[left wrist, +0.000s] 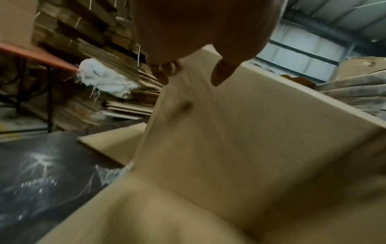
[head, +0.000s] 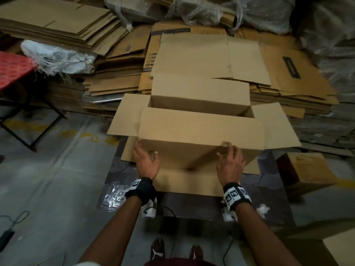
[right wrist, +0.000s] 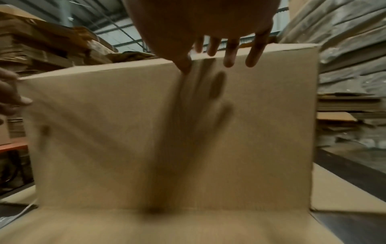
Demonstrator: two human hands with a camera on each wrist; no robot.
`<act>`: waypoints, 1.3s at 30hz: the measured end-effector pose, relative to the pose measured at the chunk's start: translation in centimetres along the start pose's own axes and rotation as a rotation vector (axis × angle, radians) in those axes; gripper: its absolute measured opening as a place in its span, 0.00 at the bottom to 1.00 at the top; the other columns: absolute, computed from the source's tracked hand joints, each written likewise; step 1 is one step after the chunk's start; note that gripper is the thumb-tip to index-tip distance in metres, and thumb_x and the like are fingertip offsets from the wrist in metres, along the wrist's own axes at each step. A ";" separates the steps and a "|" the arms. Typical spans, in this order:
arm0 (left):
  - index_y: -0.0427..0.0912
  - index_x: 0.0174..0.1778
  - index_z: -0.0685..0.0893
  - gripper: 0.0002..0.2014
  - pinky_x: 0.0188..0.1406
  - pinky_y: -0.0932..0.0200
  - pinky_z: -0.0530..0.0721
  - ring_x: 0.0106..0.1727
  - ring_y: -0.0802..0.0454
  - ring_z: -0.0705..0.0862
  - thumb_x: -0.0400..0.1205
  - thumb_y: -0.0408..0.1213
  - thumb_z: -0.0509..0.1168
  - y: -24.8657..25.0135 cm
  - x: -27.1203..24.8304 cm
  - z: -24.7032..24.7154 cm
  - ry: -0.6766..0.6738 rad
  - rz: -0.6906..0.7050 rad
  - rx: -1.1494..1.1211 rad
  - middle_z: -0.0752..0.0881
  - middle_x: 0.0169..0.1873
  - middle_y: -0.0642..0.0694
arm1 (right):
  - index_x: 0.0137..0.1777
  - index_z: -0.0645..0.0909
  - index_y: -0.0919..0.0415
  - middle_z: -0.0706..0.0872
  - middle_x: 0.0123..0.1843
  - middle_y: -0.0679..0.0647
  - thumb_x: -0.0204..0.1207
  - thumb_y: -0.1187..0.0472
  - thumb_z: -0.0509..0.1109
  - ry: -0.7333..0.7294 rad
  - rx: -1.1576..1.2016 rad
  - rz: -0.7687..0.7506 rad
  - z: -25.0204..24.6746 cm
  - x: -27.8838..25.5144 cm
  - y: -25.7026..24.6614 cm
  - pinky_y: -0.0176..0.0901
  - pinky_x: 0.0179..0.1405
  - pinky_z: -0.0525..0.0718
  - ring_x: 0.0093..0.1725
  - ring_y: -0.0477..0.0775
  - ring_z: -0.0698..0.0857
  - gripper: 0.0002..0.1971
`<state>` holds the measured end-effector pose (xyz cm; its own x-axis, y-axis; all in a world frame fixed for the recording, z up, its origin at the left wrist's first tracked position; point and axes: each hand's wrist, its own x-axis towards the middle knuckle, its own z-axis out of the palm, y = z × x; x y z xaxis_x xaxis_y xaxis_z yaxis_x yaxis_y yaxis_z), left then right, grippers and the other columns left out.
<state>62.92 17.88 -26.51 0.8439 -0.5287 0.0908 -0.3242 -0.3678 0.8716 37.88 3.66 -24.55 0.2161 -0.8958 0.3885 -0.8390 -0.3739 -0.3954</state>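
Note:
A plain brown cardboard box (head: 199, 127) stands on a flat cardboard sheet (head: 192, 183) on the floor in front of me. Its top is open, with flaps spread left, right and back. My left hand (head: 146, 160) holds the near left corner, fingers round the side edge and thumb on the front wall. The left wrist view shows that hand (left wrist: 188, 77) at the edge of the box (left wrist: 240, 140). My right hand (head: 229, 158) is at the near top edge towards the right. In the right wrist view its spread, straight fingers (right wrist: 229, 57) touch the box wall (right wrist: 125, 132) just below the rim.
Stacks of flattened cartons (head: 115, 73) fill the space behind the box. Plastic-wrapped bundles (head: 326, 54) are on the right. A red-topped table (head: 11, 68) and a white sack (head: 57, 56) are at the left. A small brown box (head: 305, 171) sits right, clear plastic (head: 115, 194) near left.

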 end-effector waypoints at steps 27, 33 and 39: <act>0.48 0.81 0.70 0.40 0.75 0.37 0.73 0.74 0.29 0.71 0.73 0.46 0.78 11.7 7.4 -1.5 -0.013 -0.005 0.163 0.72 0.73 0.31 | 0.77 0.73 0.37 0.64 0.84 0.63 0.61 0.43 0.88 -0.162 0.360 0.456 -10.0 11.4 5.5 0.75 0.84 0.58 0.81 0.76 0.66 0.43; 0.54 0.78 0.76 0.38 0.77 0.40 0.71 0.78 0.30 0.68 0.71 0.49 0.78 14.6 8.9 -1.9 -0.199 -0.032 0.324 0.74 0.76 0.31 | 0.80 0.73 0.40 0.59 0.85 0.64 0.61 0.39 0.86 -0.381 0.268 0.472 -10.6 13.5 6.5 0.79 0.81 0.60 0.82 0.81 0.61 0.46; 0.56 0.72 0.80 0.36 0.75 0.36 0.75 0.75 0.30 0.72 0.66 0.52 0.78 12.9 8.4 -0.6 -0.450 -0.052 0.396 0.76 0.75 0.36 | 0.80 0.74 0.39 0.64 0.84 0.63 0.62 0.41 0.87 -0.411 0.223 0.421 -9.5 12.9 7.9 0.73 0.78 0.66 0.80 0.78 0.65 0.44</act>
<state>66.08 9.16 -14.23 0.6273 -0.7425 -0.2348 -0.4951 -0.6130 0.6157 29.29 -8.61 -14.78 0.1017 -0.9798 -0.1723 -0.7794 0.0292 -0.6258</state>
